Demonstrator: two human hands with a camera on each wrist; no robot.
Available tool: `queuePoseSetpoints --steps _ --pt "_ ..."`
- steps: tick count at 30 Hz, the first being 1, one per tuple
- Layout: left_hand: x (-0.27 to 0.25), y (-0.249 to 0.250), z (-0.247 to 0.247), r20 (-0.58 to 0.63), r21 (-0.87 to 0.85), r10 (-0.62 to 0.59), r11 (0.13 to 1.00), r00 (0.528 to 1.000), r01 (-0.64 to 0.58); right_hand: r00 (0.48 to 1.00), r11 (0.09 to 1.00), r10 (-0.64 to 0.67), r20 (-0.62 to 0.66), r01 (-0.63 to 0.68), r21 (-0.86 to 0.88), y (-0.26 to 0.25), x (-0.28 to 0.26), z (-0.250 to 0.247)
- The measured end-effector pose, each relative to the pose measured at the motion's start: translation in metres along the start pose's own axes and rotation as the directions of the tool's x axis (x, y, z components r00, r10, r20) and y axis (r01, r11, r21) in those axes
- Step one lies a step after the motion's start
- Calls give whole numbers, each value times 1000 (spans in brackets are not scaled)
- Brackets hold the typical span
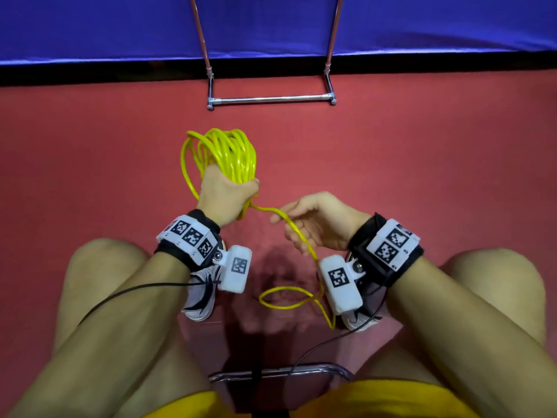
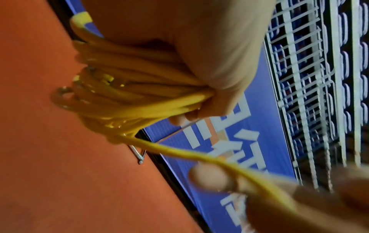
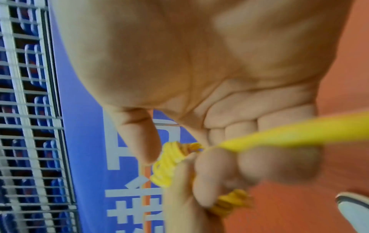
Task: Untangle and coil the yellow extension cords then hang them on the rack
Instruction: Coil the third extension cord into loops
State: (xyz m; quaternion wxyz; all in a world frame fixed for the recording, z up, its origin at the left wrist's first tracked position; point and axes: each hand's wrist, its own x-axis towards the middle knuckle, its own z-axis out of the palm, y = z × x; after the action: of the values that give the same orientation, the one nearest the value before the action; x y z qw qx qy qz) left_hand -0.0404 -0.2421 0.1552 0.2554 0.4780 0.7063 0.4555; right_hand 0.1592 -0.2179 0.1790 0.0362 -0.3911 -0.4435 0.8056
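1. The floor (image 1: 422, 164) is a smooth red surface, and the person sits above it with bare knees spread and white shoes planted on it.
2. A blue banner (image 1: 271, 22) with white lettering runs along the far edge of the floor; the wrist views show a white metal grille with blue seats behind it.
3. The rack (image 1: 271, 100) stands on the floor against the banner, its chrome base bar facing the person and two thin uprights rising in front of the blue.
4. The yellow extension cord (image 1: 232, 152) is glossy and thin, gathered into a bundle of many loops held above the floor, well short of the rack.
5. The left hand (image 1: 224, 191) makes a tight grip round the bundle, fingers curled fully about the loops.
6. One free strand leaves the bundle and crosses to the right hand (image 1: 316, 220), whose grip is loose: the strand runs across its curled fingers.
7. Below the right hand the strand drops to the floor and lies in one slack loop between the shoes.
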Motion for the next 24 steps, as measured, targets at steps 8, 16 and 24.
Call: queuePoseSetpoints --steps 8,16,24 --pt "-22 2 15 548 -180 -149 940 823 290 959 694 -276 61 243 -678 -29 -21 17" --pt "-49 1 21 856 -331 -38 726 516 603 745 443 -630 -220 111 -890 -39 -14 -14" --pt "-37 15 -22 740 -645 76 358 668 675 806 905 -398 -438 268 -330 -6 16 -70"
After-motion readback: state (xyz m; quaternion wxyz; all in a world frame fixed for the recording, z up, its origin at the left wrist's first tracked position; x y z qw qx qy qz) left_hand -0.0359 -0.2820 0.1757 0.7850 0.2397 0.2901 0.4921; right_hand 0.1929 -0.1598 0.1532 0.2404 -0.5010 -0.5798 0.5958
